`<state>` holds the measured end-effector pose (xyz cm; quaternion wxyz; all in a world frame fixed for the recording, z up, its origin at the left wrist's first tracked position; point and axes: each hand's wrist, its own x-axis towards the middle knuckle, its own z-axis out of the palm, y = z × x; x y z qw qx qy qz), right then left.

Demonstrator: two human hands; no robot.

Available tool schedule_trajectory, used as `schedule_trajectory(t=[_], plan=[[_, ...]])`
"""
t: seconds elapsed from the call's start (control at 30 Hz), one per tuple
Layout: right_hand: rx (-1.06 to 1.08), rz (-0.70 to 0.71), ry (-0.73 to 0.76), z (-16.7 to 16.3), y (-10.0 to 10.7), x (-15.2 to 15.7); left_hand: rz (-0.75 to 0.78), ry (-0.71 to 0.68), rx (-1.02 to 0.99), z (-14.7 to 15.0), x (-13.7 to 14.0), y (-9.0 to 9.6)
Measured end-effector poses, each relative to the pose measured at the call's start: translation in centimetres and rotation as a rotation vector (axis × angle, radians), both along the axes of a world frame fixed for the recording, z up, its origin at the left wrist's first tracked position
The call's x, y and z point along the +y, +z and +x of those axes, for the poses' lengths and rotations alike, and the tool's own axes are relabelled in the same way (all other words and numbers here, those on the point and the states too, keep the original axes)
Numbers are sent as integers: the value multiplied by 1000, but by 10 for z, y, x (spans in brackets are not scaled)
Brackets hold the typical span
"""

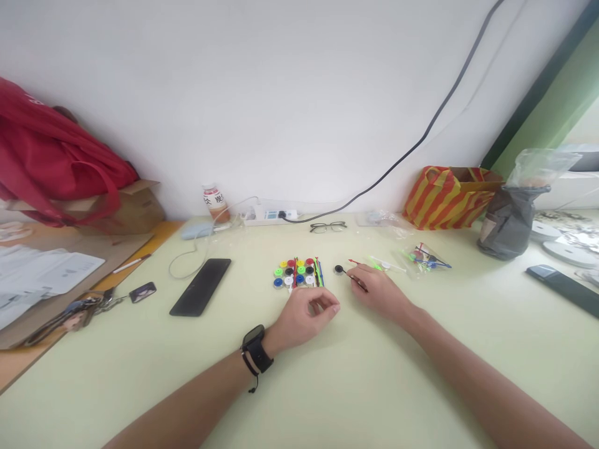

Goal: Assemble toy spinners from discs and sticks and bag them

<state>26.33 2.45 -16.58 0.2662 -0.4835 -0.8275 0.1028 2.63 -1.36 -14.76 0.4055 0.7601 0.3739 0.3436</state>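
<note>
closest to the camera, across a pale green table [299, 399], two bare forearms reach inward from the lower corners. a black watch [255, 342] sits on the left wrist. just past it the left hand [304, 317] curls into a loose ring, the thumb tip near the fingertips; i cannot tell whether they touch. the right hand [377, 289], a little farther out, pinches a thin black rod [359, 284] between thumb and fingers. the rod's far end meets or nearly meets a small black disc [339, 269] on the table; whether the two are joined i cannot tell.

left of the hands lies a dark phone [201, 287]. just beyond the left hand, coloured discs [278, 282] stand in rows, red, yellow, green, black, blue and white, with slim sticks [319, 272] lying among and beside them. behind the right hand is a red arrow-shaped piece [359, 262], and to its right a clear packet [418, 257] of mixed colours.

farther back rest a pair of glasses [327, 227], a power strip [276, 217], a bottle [216, 206] and a red-and-yellow striped bag [428, 199], all near the white wall [281, 93].
</note>
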Motion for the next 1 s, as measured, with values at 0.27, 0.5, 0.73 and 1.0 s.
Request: schedule_trajectory(t=[0.27, 0.5, 0.73, 1.0], plan=[[218, -561, 251, 3, 30, -22, 233, 125, 135, -2, 0, -6], [527, -929, 499, 7, 39, -23, 265, -26, 223, -6, -2, -6], [614, -909, 444, 10, 46, -21, 180, -37, 136, -5, 0, -11], [614, -811, 311, -2, 38, -21, 251, -46, 37, -6, -5, 3]])
